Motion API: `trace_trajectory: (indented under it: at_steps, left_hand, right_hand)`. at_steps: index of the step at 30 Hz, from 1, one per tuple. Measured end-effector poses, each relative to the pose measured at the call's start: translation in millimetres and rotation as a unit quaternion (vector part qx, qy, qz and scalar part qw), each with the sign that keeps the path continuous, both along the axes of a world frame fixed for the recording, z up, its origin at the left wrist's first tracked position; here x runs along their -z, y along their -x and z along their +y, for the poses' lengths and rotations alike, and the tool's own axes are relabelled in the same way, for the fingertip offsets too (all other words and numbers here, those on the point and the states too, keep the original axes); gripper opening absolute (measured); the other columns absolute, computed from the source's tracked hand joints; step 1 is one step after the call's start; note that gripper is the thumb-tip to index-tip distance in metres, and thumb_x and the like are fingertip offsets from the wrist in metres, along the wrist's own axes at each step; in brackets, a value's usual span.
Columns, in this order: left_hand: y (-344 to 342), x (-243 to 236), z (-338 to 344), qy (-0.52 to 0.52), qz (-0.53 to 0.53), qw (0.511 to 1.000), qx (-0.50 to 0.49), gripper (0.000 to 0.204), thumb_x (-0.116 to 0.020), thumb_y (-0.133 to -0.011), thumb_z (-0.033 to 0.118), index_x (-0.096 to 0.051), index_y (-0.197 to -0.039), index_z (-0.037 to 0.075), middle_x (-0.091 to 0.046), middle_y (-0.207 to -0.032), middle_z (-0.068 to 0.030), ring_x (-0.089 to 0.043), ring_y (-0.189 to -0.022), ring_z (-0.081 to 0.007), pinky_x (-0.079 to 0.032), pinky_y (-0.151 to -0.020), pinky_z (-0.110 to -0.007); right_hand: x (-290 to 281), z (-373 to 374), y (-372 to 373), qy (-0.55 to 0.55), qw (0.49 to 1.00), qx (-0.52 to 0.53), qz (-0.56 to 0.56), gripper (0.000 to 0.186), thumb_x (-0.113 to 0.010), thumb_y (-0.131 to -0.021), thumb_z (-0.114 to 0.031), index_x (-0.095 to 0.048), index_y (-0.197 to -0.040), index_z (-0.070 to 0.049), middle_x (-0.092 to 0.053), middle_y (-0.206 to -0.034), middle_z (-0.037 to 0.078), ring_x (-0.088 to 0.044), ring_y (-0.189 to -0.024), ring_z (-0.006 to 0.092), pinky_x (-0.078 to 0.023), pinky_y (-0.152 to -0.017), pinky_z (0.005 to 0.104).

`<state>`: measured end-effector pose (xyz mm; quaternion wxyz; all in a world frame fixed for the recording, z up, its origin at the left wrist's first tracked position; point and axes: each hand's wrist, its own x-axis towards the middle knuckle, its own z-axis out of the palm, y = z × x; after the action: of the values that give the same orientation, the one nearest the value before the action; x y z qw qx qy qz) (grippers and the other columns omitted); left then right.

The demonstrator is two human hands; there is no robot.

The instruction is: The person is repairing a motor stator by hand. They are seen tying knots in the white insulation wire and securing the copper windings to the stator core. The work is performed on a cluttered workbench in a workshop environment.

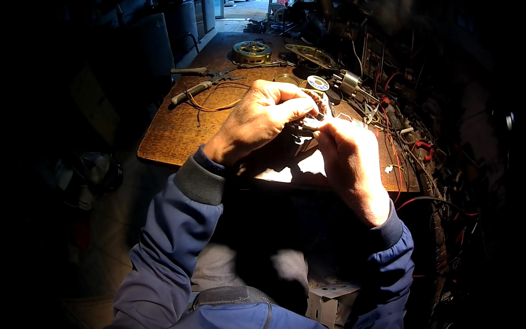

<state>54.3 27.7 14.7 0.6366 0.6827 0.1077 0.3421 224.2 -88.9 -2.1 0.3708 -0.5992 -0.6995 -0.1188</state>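
Observation:
Over the near part of the wooden table, a motor stator (320,101) with copper windings sits between my hands, mostly hidden by my fingers. My left hand (262,116) is closed, its thumb and fingers pinching the stator's near left side. Facing it from the right, my right hand (353,151) has thumb and forefinger pressed together at the stator's lower edge; what lies in that pinch is too small to tell. A thin wire (345,115) loops up beside the right knuckles. Pale light patches and hard shadows fall below the hands.
Pliers with pale handles (192,93) lie left of an orange-brown wire loop (216,108). Farther back are a round brass-coloured motor housing (252,53) and another metal cover (311,55). A white-faced spool (318,83) and metal cylinder (348,82) stand behind my hands; tangled cables (422,151) crowd the right.

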Motion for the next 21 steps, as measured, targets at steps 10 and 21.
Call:
trace_trajectory:
  at_steps: [10,21]
  left_hand:
    - [-2,3,4,-0.019,-0.016,1.0,0.006,0.02,-0.064,-0.105,0.013,-0.075,-0.105,-0.003,-0.076,-0.096,-0.0057,-0.068,-0.086,-0.0102,-0.057,-0.08,-0.027]
    - [-2,5,5,-0.016,-0.013,1.0,0.001,0.018,-0.064,-0.105,0.012,-0.074,-0.106,-0.003,-0.076,-0.096,-0.0057,-0.068,-0.086,-0.0102,-0.057,-0.079,-0.027]
  right_hand:
    - [-10,-3,-6,0.018,0.997,-0.08,0.0,0.005,-0.072,-0.094,-0.004,-0.07,-0.093,0.0,-0.065,-0.076,0.014,-0.064,-0.067,0.0302,-0.05,-0.064,0.0358]
    - [-10,1,-1,0.042,0.999,-0.008,-0.027,0.007,-0.073,-0.091,-0.006,-0.072,-0.089,0.0,-0.068,-0.076,0.017,-0.068,-0.069,0.0328,-0.053,-0.065,0.0389]
